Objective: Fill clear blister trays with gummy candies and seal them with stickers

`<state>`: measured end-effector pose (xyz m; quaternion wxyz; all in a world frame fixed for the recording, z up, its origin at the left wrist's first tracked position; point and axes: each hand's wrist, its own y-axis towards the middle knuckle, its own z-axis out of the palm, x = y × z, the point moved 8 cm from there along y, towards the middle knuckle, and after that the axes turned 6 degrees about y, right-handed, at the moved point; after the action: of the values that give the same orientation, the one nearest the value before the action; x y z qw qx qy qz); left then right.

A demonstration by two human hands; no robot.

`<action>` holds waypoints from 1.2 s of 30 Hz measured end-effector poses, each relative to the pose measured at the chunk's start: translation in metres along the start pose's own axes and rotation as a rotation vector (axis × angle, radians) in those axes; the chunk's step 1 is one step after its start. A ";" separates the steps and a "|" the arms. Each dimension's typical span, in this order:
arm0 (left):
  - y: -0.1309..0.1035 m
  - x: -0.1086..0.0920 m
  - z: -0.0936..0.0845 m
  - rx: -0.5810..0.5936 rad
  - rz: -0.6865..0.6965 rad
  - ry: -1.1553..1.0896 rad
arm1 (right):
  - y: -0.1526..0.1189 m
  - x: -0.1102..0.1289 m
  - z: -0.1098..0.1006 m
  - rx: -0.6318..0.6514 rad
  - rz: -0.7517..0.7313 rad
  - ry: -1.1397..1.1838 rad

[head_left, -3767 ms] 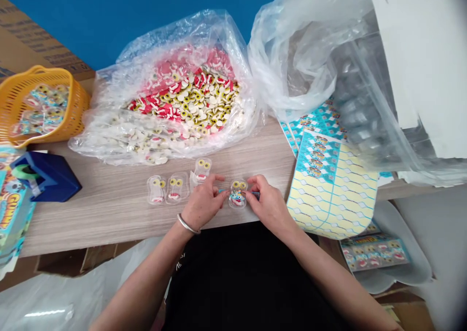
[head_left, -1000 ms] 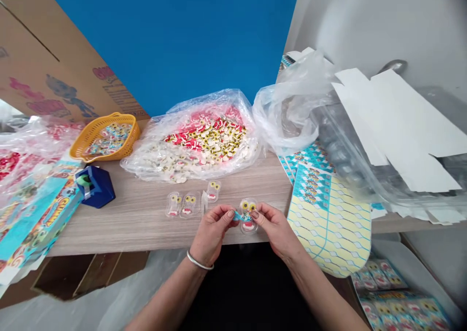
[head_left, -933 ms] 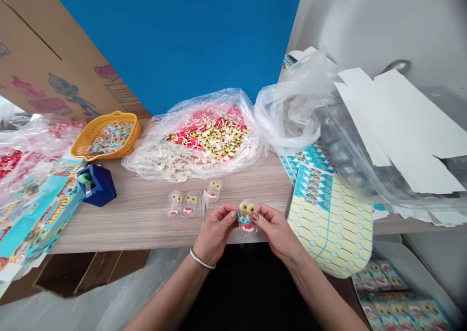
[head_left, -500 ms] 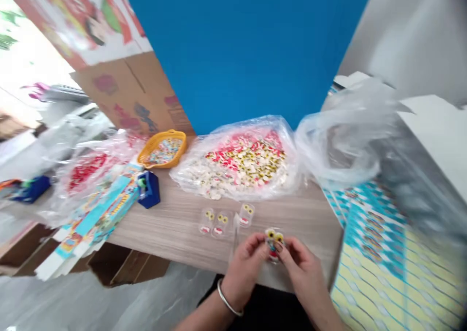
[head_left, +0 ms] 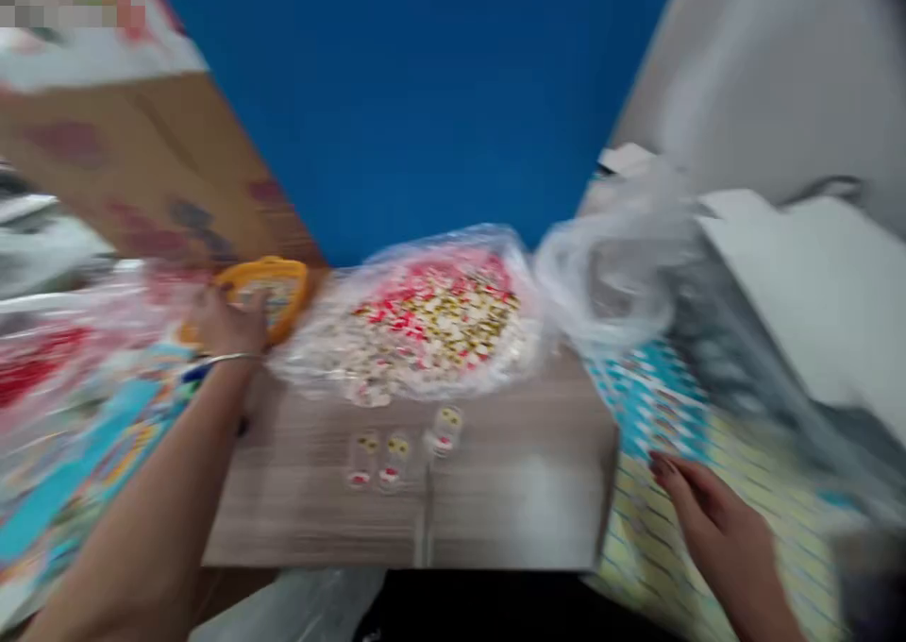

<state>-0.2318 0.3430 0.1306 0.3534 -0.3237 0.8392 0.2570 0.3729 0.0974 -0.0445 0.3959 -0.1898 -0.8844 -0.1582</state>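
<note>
My left hand (head_left: 230,319) reaches into the orange basket (head_left: 289,266) of small printed pieces at the back left; blur hides its fingertips. Over the teal and yellow printed sheets (head_left: 764,491) on the right is my right hand (head_left: 714,519), thumb and forefinger pressed together; whether something small is between them is too blurred to tell. Three clear packets lie on the wooden table (head_left: 311,510): one at left (head_left: 362,458), one beside it (head_left: 394,461) and one farther right (head_left: 445,431). Each shows two yellow-rimmed eyes and a red piece.
An open plastic bag (head_left: 439,316) of red, white and yellow pieces lies at the back centre. Another clear bag (head_left: 609,288) is at its right. Cardboard box (head_left: 142,170) stands at back left, with a bag of red pieces (head_left: 42,363) below. A blue panel (head_left: 425,104) rises behind.
My hands have parted: the left went to the basket, the right to the printed sheets. The packet they held before is no longer seen in them. The view has shifted.
</note>
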 end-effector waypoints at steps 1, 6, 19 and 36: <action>-0.017 -0.005 0.015 0.028 0.038 0.007 | -0.003 -0.008 -0.015 -0.042 0.075 0.009; -0.249 -0.033 0.133 0.823 0.340 -0.231 | -0.018 -0.037 -0.038 -0.209 0.185 0.192; -0.541 -0.031 0.216 1.545 -0.164 -0.384 | -0.017 -0.018 -0.035 -0.103 -0.013 0.356; -0.534 -0.025 0.193 1.466 0.007 -0.455 | -0.021 0.003 -0.004 0.057 -0.062 0.399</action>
<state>0.2510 0.1277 -0.0780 0.6410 0.0571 0.7025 -0.3040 0.3632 0.0777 -0.0424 0.5633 -0.1160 -0.7981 -0.1798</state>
